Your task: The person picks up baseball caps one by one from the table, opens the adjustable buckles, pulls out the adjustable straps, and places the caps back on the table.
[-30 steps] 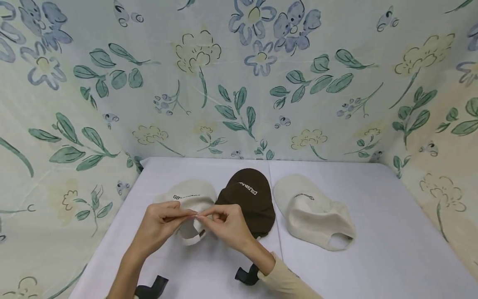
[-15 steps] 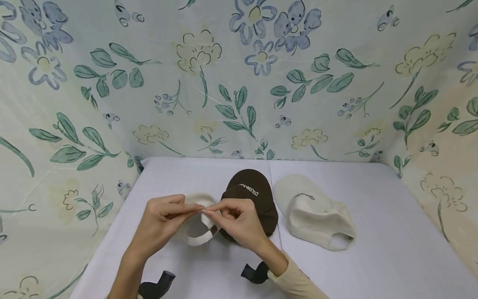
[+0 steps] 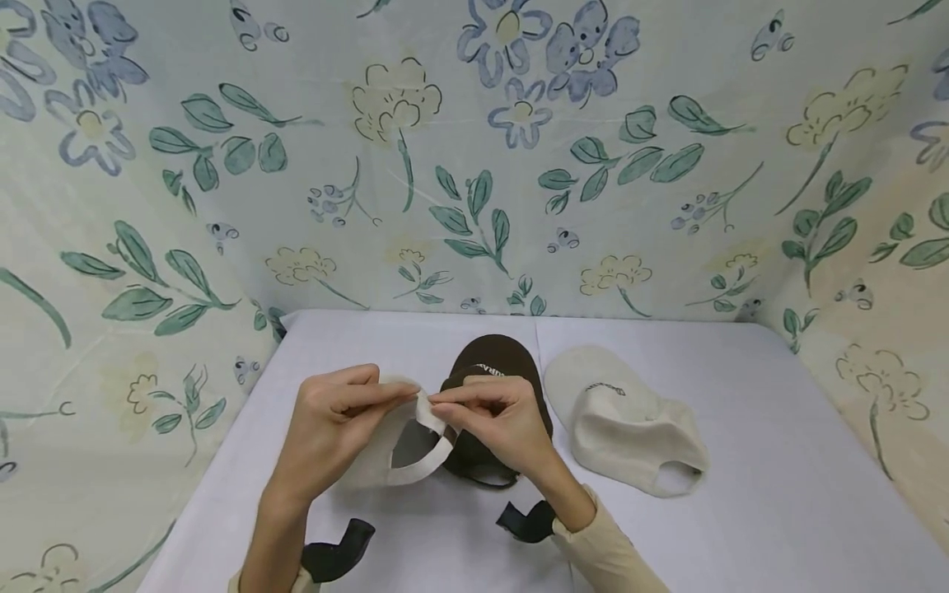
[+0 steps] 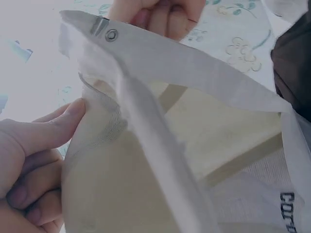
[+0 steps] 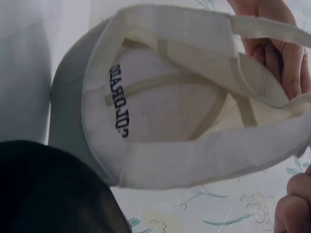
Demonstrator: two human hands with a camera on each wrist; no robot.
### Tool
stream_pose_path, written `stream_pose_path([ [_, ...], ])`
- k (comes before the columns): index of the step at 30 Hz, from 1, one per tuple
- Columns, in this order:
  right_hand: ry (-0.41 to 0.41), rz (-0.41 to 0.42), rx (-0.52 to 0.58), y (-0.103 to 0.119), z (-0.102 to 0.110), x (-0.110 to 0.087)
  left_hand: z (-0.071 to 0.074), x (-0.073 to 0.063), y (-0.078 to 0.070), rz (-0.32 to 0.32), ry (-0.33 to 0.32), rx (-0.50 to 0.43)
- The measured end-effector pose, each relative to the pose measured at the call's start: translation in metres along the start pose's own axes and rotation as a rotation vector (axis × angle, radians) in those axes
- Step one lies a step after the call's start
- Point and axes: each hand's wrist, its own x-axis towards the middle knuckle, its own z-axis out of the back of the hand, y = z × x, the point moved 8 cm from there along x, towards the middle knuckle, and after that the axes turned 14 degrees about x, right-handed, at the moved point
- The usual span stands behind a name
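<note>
Left hand (image 3: 334, 432) and right hand (image 3: 504, 420) both pinch cream cap (image 5: 160, 107) near its back strap, cap held over bench (image 3: 778, 461). Brown cap (image 3: 504, 350) on bench, partly behind right hand; second cream cap (image 3: 623, 424) beside it.

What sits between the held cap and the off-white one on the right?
A dark brown cap, partly hidden behind the right hand, sits between the held cap and the off-white cap. The head view shows it.
</note>
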Motion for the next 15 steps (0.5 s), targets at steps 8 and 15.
stream_pose_path([
  [8,0.091,-0.024,0.058,-0.006,0.008,0.001,0.003,0.001,0.004,-0.004,-0.06,-0.076],
  [15,0.108,-0.084,0.036,-0.013,0.014,0.0,0.015,0.002,0.014,-0.004,-0.189,-0.182],
])
